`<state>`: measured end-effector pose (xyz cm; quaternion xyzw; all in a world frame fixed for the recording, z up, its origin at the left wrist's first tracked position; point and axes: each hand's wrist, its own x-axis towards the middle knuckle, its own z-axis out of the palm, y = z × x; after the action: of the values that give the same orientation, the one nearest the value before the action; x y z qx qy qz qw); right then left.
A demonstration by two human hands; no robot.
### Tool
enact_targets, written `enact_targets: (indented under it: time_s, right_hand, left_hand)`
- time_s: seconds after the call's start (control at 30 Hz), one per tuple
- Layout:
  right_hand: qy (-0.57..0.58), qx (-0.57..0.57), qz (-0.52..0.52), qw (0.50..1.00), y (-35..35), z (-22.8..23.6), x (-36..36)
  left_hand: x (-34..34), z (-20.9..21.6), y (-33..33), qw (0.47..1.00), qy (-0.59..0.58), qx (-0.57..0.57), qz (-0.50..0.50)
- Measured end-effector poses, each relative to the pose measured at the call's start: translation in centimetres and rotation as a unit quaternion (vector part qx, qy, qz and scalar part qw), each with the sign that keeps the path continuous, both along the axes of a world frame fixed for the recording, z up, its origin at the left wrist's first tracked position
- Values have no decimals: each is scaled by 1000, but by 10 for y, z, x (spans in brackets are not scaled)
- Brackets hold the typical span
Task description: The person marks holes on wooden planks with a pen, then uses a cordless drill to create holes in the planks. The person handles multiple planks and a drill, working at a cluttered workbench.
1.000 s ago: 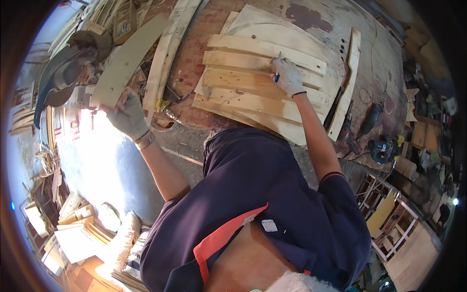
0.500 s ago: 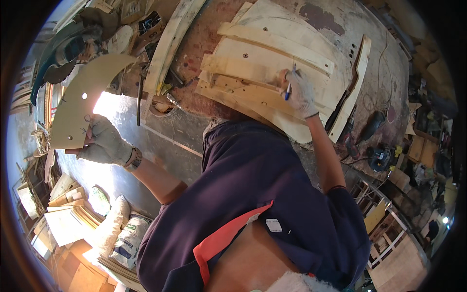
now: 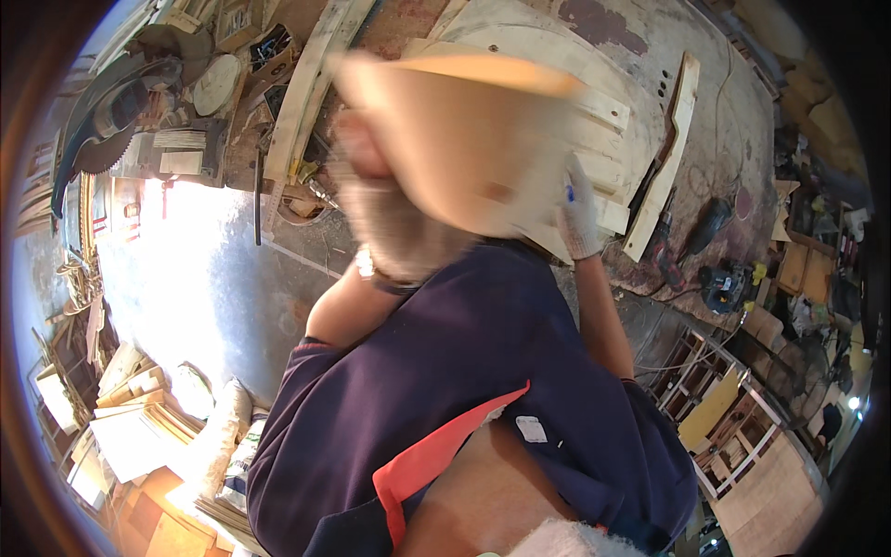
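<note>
My gloved left hand grips a flat curved wooden panel by its near left edge. Panel and hand are both smeared by motion, and the panel is held up over the workbench. Just right of the panel, my gloved right hand has a blue pen in it; its fingertips are partly hidden. Underneath the panel lie pale wooden strips on a broad rounded board, much of them covered from sight.
A notched wooden strip lies along the bench's right side, near power tools. Long curved timber is at the left. A toothed circular saw blade stands far left, with stacked boards at lower left.
My left hand has swung the panel from the far left to over the bench, in front of the strips. My right hand has shifted slightly down, still with the pen.
</note>
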<state>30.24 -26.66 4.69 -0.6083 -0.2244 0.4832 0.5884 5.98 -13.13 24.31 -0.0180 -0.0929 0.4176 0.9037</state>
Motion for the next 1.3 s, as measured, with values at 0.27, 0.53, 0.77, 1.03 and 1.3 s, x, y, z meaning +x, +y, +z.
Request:
enact_targets:
  time_s: [0.27,0.53,0.77,1.03,1.3]
  right_hand:
    - [606,160,76,776,53,34,-39]
    - [673,369,-63,638,34,40,40]
    - [178,151,-317,919,-43,26,111]
    - [-175,-84,-328,925,-88,-8,80]
    - [-403,-309,-194,839,-99,-3,75]
  left_hand:
    - [61,16,-56,957,63,104,-263]
    - [14,-11,-42,924,342,-55,-160]
    - [-44,-132,35,787,602,-5,137]
    - [-69,-217,28,278,907,301,103]
    - [-67,-210,27,136,900,403,100]
